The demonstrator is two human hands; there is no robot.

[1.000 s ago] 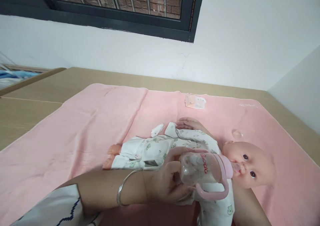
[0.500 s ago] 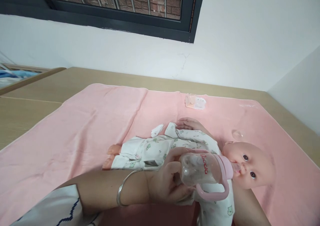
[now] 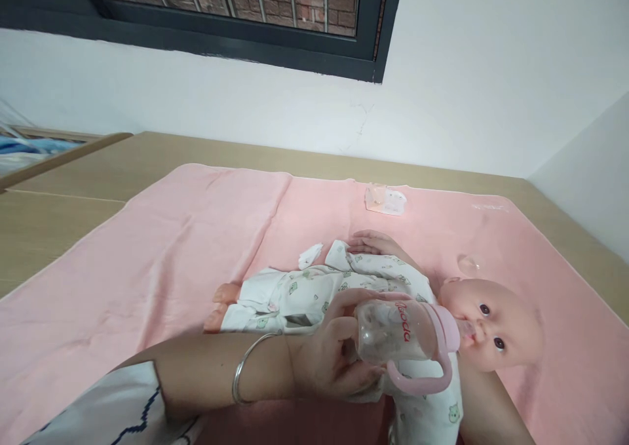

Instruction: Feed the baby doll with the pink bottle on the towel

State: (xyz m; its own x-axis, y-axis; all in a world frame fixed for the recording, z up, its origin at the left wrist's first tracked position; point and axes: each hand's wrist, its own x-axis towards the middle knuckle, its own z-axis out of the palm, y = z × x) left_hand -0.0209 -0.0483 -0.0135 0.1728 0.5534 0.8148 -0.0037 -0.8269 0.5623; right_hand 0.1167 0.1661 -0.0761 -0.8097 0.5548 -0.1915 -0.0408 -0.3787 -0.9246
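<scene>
A baby doll (image 3: 496, 327) in a white printed outfit lies on its back, head to the right and feet to the left. Closed round a clear feeding bottle (image 3: 390, 332) with a pink collar and handles, my left hand (image 3: 339, 350) holds it almost level above the doll's chest. The bottle's teat touches the doll's mouth. My right forearm passes beneath the doll's neck, and my right hand (image 3: 373, 240) comes out on the far side, its fingers together along the doll's sleeve, holding the doll. Part of that arm is hidden under the doll.
A pink blanket (image 3: 206, 235) covers much of the wooden surface (image 3: 236, 147). On it lie a small clear-and-white packet (image 3: 386, 200), a crumpled white piece (image 3: 310, 255) and a clear cap (image 3: 469, 263). Behind are a white wall and a dark-framed window (image 3: 246, 42).
</scene>
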